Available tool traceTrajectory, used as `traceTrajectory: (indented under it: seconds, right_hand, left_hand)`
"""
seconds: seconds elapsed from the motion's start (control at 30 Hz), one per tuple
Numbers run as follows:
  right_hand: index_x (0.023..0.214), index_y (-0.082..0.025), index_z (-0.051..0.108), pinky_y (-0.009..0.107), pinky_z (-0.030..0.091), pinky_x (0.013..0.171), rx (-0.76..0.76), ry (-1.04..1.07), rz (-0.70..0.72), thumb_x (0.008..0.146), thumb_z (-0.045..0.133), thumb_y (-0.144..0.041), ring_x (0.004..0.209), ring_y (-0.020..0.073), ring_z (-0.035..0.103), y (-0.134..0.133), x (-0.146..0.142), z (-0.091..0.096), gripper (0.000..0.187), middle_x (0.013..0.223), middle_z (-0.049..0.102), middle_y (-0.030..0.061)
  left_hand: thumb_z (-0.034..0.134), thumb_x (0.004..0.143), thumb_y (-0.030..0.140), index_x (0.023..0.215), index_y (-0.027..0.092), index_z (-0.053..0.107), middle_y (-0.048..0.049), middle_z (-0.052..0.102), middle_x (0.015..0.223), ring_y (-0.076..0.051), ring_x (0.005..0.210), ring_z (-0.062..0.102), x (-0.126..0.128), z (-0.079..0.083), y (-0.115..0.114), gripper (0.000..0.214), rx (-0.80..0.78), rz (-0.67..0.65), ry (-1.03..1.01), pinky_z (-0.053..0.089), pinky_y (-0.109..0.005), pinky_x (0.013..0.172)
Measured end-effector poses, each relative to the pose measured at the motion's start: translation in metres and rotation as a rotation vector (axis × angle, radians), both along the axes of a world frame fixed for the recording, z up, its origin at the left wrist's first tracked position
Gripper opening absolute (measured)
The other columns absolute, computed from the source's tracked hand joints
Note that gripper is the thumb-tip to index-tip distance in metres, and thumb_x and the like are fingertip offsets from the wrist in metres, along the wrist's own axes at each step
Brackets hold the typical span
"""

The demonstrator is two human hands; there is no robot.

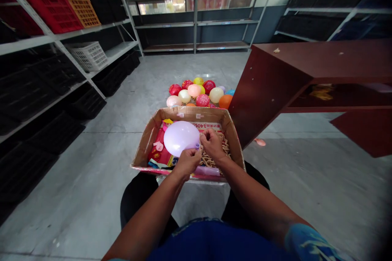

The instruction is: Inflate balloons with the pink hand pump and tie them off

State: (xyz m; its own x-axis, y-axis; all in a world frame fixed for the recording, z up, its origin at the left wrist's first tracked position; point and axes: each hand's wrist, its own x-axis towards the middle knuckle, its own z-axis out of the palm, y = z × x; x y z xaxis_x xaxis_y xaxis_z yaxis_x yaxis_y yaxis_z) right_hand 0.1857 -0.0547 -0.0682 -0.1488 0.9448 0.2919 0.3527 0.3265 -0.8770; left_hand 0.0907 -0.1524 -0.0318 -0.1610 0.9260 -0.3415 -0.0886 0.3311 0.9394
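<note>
Two hands meet at the neck of a pale lilac balloon, which floats just left of and above them, over the open cardboard box. The left hand pinches the neck from below; the right hand pinches it from the side, fingers curled. Box walls close in on every side; a dark red surface edges in at right. Both forearms reach forward, converging.
</note>
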Motion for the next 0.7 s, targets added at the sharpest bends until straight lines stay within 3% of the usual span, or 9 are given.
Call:
traceTrajectory:
  seconds: [0.07, 0.17, 0.3, 0.37, 0.47, 0.6, 0.7]
  right_hand:
    - [0.065, -0.023, 0.042, 0.026, 0.039, 0.053, -0.069, 0.022, 0.008, 0.075, 0.050, -0.030, 0.056, 0.0132, 0.045, 0.002, 0.000, -0.002, 0.015, 0.059, 0.047, -0.0033]
    - [0.069, -0.024, 0.043, 0.026, 0.041, 0.048, -0.322, 0.101, 0.069, 0.077, 0.051, -0.037, 0.052, 0.0137, 0.049, -0.001, -0.001, 0.000, 0.018, 0.060, 0.051, -0.0023]
    - [0.081, -0.024, 0.046, 0.030, 0.047, 0.045, -0.700, 0.216, 0.320, 0.080, 0.051, -0.050, 0.053, 0.0156, 0.056, -0.019, -0.002, 0.007, 0.027, 0.067, 0.059, 0.0001]
    - [0.082, -0.023, 0.047, 0.030, 0.050, 0.052, -0.687, 0.258, 0.429, 0.076, 0.058, -0.046, 0.059, 0.0154, 0.058, -0.026, -0.002, 0.008, 0.026, 0.071, 0.062, 0.0003]
    - [0.078, -0.022, 0.050, 0.029, 0.050, 0.060, -0.593, 0.268, 0.483, 0.071, 0.061, -0.039, 0.064, 0.0151, 0.059, -0.028, -0.003, 0.005, 0.022, 0.071, 0.063, -0.0004]
    - [0.079, -0.021, 0.053, 0.029, 0.050, 0.060, -0.594, 0.265, 0.424, 0.072, 0.058, -0.038, 0.064, 0.0159, 0.061, -0.016, -0.002, 0.007, 0.019, 0.071, 0.066, 0.0001]
    - [0.078, -0.021, 0.053, 0.028, 0.052, 0.061, -0.570, 0.285, 0.340, 0.071, 0.062, -0.036, 0.063, 0.0153, 0.063, 0.004, 0.001, 0.017, 0.019, 0.073, 0.068, 0.0007]
  left_hand:
    - [0.053, 0.069, 0.034, 0.053, 0.018, 0.037, 0.0065, 0.035, 0.044, -0.005, 0.042, 0.026, -0.002, -0.003, 0.000, 0.028, 0.044, -0.005, 0.063, 0.020, -0.020, 0.043]
    - [0.050, 0.075, 0.032, 0.055, 0.017, 0.042, 0.0048, 0.040, 0.048, -0.007, 0.047, 0.035, -0.007, -0.011, 0.001, 0.026, 0.124, 0.017, 0.344, 0.027, -0.021, 0.049]
    - [0.043, 0.083, 0.028, 0.069, 0.017, 0.060, -0.0018, 0.060, 0.065, -0.013, 0.063, 0.052, -0.012, -0.025, 0.002, 0.025, 0.197, -0.078, 0.825, 0.037, -0.025, 0.062]
    - [0.041, 0.086, 0.027, 0.084, 0.018, 0.066, -0.0057, 0.067, 0.081, -0.017, 0.074, 0.058, -0.013, -0.030, 0.001, 0.027, 0.201, -0.185, 0.945, 0.040, -0.027, 0.069]
    - [0.039, 0.089, 0.029, 0.100, 0.019, 0.066, -0.0087, 0.068, 0.098, -0.019, 0.088, 0.060, -0.015, -0.032, 0.000, 0.031, 0.207, -0.271, 1.025, 0.042, -0.030, 0.078]
    - [0.038, 0.091, 0.033, 0.094, 0.019, 0.068, -0.0078, 0.068, 0.097, -0.020, 0.091, 0.060, -0.022, -0.028, -0.001, 0.033, 0.190, -0.339, 1.005, 0.043, -0.030, 0.081]
    - [0.039, 0.091, 0.037, 0.102, 0.021, 0.067, -0.0071, 0.069, 0.099, -0.020, 0.094, 0.061, -0.034, -0.025, -0.002, 0.035, 0.129, -0.328, 0.958, 0.044, -0.030, 0.084]
